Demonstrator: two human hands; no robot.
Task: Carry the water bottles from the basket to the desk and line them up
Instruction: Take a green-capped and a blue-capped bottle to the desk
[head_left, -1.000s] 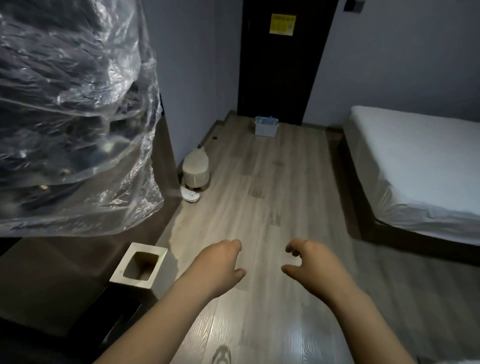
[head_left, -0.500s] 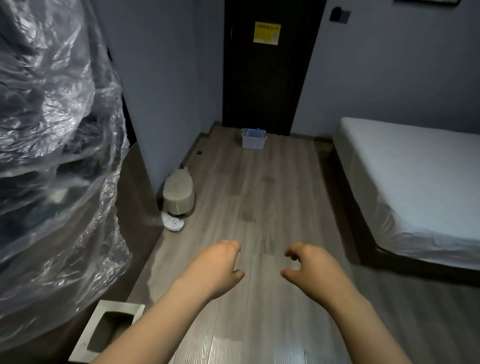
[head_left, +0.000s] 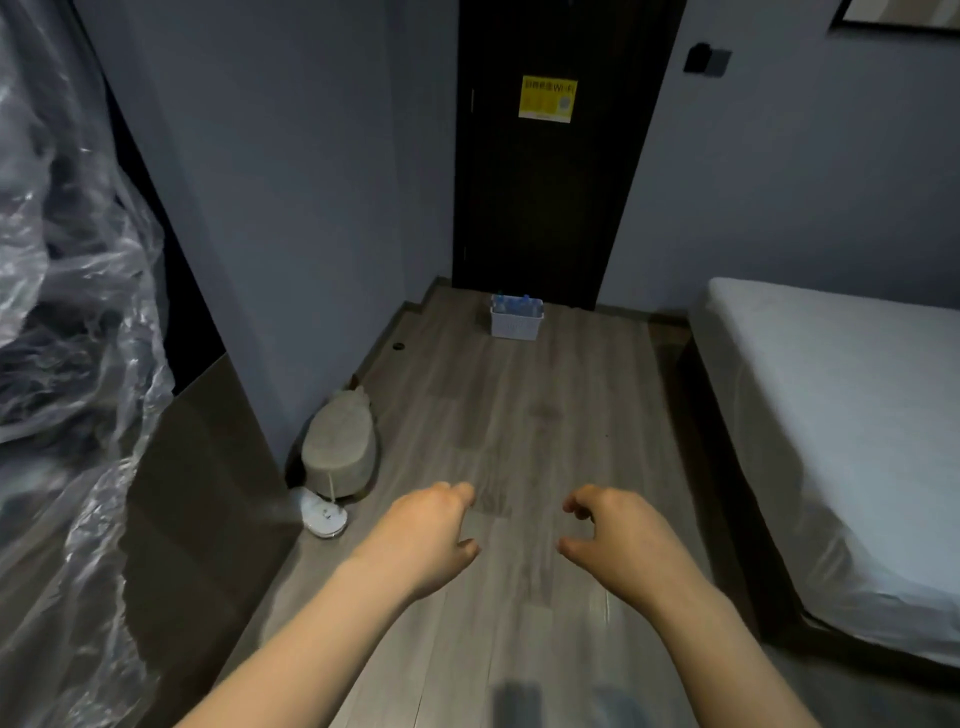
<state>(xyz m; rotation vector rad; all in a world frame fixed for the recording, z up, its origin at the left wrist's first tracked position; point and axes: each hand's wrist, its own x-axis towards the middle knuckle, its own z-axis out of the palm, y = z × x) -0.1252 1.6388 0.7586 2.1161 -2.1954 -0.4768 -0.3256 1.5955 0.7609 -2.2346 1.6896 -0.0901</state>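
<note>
The left hand (head_left: 426, 535) and the right hand (head_left: 618, 540) are reaching forward side by side over the wooden floor (head_left: 519, 415), a little apart from each other, backs up. Their fingers are curling loosely and their thumbs are pointing inward toward one another. Neither hand is gripping or touching anything. The basket (head_left: 516, 325), white and slatted, is sitting on the floor well ahead of both hands, at the foot of the dark door (head_left: 545, 208) and roughly in line with the gap between the hands. The water bottles (head_left: 511, 302) are standing inside it, their bluish tops showing just above the rim; how many there are is too small to tell. A yellow notice (head_left: 547, 100) is hanging on the door, and a dark switch plate (head_left: 704, 58) is sitting on the wall to its right. A bed (head_left: 841, 415) with a white cover is running along the right side of the floor. On the left, crinkled clear plastic sheeting (head_left: 62, 364) is covering something dark, and a beige rounded stool (head_left: 340, 452) is standing against the wall, with a small white round object (head_left: 323, 514) lying on the floor just in front of it, to the left of the left hand.
</note>
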